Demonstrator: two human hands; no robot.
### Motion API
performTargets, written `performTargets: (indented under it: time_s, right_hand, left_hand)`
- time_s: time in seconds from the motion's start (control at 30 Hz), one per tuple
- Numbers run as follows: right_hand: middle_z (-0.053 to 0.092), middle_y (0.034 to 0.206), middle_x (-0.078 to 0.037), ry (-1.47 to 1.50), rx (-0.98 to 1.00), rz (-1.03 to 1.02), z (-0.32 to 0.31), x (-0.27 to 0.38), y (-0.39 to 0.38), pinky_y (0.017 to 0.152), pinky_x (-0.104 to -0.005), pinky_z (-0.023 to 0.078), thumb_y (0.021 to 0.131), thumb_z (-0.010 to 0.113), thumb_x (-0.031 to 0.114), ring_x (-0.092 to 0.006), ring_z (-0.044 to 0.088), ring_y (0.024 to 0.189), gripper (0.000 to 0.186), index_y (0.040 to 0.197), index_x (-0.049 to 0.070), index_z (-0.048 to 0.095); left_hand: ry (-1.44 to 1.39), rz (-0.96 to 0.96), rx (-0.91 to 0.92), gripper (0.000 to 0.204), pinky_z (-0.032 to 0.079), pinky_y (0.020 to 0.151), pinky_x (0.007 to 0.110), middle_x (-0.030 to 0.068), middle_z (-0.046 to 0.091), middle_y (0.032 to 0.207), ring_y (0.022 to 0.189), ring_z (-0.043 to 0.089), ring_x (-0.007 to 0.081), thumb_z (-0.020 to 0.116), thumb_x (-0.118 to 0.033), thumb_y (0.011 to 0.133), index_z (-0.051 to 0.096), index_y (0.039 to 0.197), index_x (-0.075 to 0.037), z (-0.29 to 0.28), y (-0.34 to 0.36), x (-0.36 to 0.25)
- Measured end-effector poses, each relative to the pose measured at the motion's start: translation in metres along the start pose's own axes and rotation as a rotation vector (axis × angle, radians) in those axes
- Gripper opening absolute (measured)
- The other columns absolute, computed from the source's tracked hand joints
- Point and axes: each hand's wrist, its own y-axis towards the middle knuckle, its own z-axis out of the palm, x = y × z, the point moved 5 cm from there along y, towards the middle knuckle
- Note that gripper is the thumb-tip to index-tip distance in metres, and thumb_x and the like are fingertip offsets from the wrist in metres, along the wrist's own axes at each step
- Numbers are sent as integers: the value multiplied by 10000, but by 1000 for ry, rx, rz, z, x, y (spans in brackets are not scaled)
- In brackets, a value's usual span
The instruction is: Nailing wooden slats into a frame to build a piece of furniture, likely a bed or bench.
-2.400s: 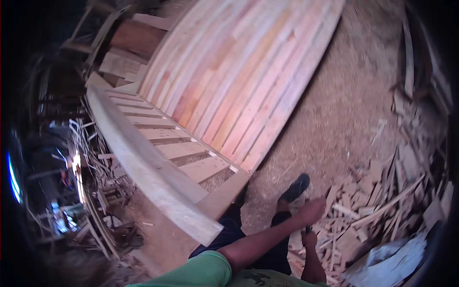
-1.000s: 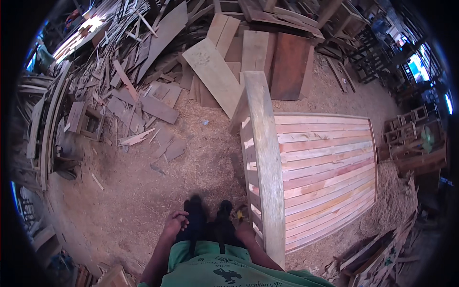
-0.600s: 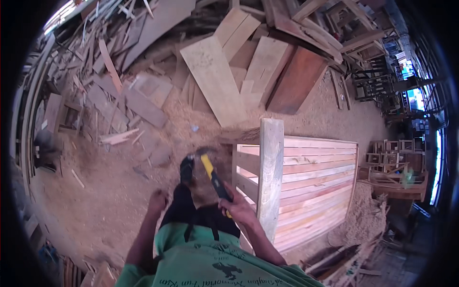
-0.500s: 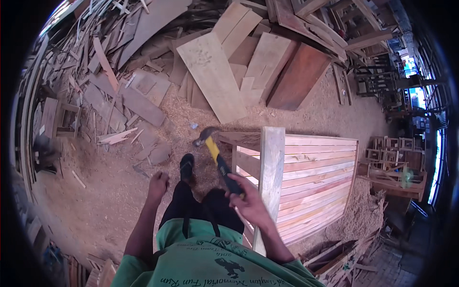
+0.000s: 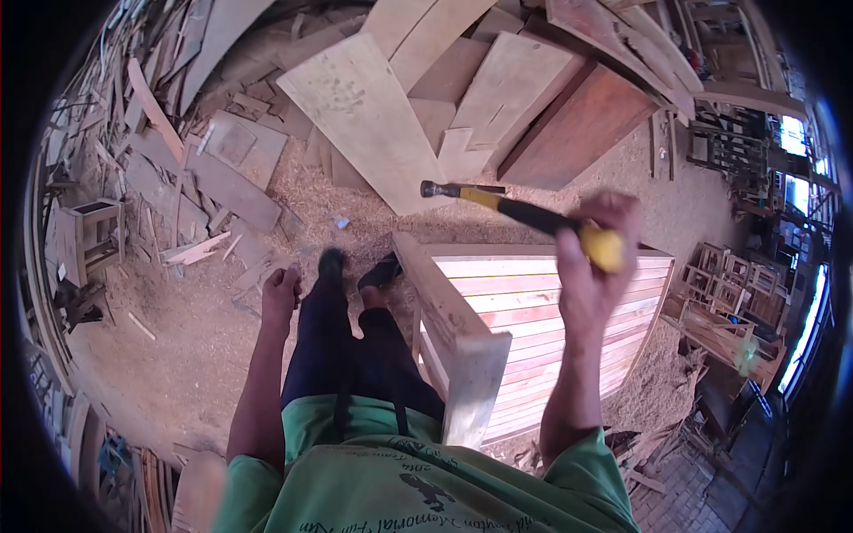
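Note:
A hammer with a yellow and black handle is raised over a slatted wooden frame. My right hand is wrapped round the handle near its yellow butt end, slightly blurred. The metal head points left, apart from the wood. Pale slats run lengthwise along the frame, with a thick post and rail at its near left end. To the left of my legs hangs my left hand, its fingers curled closed; whatever may be inside is hidden.
Wide boards lean and overlap at the far side, beside a reddish-brown panel. Scrap strips pile up at the far left near a small wooden stool frame. Sawdust covers the floor. More wooden frames stand at the right.
My right hand has swung up and right with the hammer, from beside the post to above the slats. The frame sits differently in view, and my feet appear shifted. My left hand stays closed.

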Motion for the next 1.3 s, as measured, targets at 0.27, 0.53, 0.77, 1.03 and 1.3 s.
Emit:
performTargets:
  time_s: [0.27,0.53,0.77,1.03,1.3]
  right_hand:
    - [572,928,-58,512,-46,478,133,-159,-1,709,-269,442,910,628,98,-99,521,767,196,1040,36,495]
    - [624,714,-23,726,-153,1077,179,-306,-89,581,-273,482,968,684,240,-113,558,607,188,901,82,608]
    - [620,851,20,439,194,1272,194,-261,-157,702,-227,460,931,754,237,-55,540,772,227,998,27,697]
    - [665,863,-7,454,385,1118,203,-275,-179,746,-233,488,927,751,139,-67,568,806,148,994,22,691]
    - [697,828,-51,287,326,1124,206,-278,-178,703,-254,496,903,777,177,-97,613,748,180,954,14,718]
  left_hand:
    - [250,128,56,373,364,579,261,-12,494,658,628,475,71,606,-361,986,587,781,-50,73,98,-56]
    - [708,85,360,463,464,928,500,246,659,1126,1062,630,417,528,-478,981,603,1171,-63,209,126,14]
    - [842,-86,433,436,479,969,507,194,661,1229,1165,621,401,533,-451,975,550,1301,-163,268,163,53]
    - [884,88,637,452,505,933,483,156,694,1173,1102,662,372,576,-281,949,488,1390,-237,304,144,72]
    - [880,138,698,606,514,904,464,152,714,1089,1038,684,354,652,-387,883,471,1437,-219,329,121,71]
